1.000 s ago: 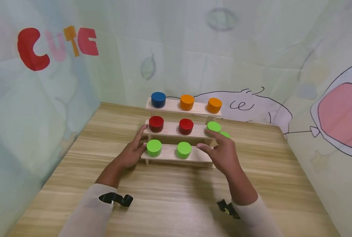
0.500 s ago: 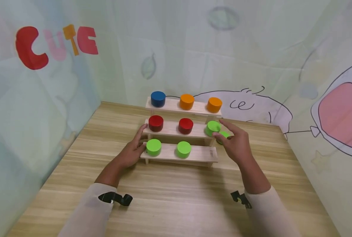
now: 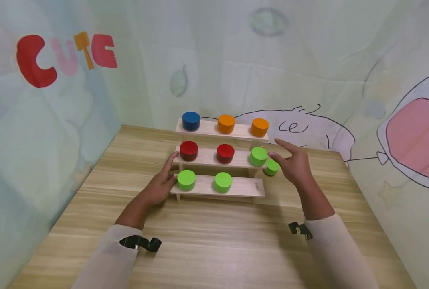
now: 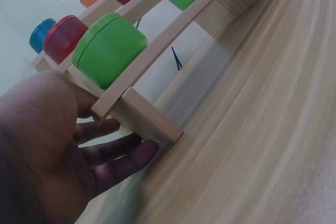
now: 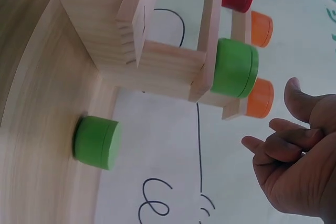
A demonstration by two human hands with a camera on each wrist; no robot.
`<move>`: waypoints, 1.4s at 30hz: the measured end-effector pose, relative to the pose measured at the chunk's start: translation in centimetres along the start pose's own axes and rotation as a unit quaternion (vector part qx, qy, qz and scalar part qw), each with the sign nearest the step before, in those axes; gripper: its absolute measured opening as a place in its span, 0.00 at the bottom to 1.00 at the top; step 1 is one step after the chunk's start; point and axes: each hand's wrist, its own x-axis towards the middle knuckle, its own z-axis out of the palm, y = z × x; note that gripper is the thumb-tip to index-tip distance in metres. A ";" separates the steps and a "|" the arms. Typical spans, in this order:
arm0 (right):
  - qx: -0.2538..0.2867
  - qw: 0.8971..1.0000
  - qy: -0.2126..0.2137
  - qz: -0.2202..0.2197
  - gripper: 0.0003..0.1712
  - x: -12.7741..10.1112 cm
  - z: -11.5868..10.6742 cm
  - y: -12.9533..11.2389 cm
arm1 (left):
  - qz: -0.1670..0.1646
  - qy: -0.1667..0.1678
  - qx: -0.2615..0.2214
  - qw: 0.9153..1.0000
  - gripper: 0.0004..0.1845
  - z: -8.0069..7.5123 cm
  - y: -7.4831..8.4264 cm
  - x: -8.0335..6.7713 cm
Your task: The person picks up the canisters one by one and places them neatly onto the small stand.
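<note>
The right hand (image 3: 296,165) has swung from the rack's (image 3: 236,187) front to the loose green block (image 3: 272,167) on the surface (image 3: 214,237), fingers open, grasping nothing, while the left hand (image 3: 159,185) stays flat against the rack's end.

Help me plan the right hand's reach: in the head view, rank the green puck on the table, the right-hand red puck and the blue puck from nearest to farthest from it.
1. Green puck on the table, right beside the right hand.
2. Red puck, middle shelf, centre.
3. Blue puck, top shelf, far left.
</note>
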 end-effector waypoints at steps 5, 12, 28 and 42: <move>0.017 1.000 0.004 0.017 0.32 1.4 -0.3 1.4 | 0.006 0.000 -0.003 1.000 0.43 0.1 0.0 0.1; -0.014 0.998 -0.036 0.058 0.34 3.4 0.0 3.6 | 0.005 0.000 -0.004 1.000 0.43 0.3 -0.1 0.1; -0.128 0.976 -0.141 0.106 0.33 5.1 1.2 6.9 | -0.003 0.001 -0.006 1.000 0.43 0.4 -0.2 -0.1; -0.123 0.977 -0.148 0.089 0.30 4.9 2.1 8.8 | 0.002 0.000 -0.001 1.000 0.43 0.1 0.0 -0.1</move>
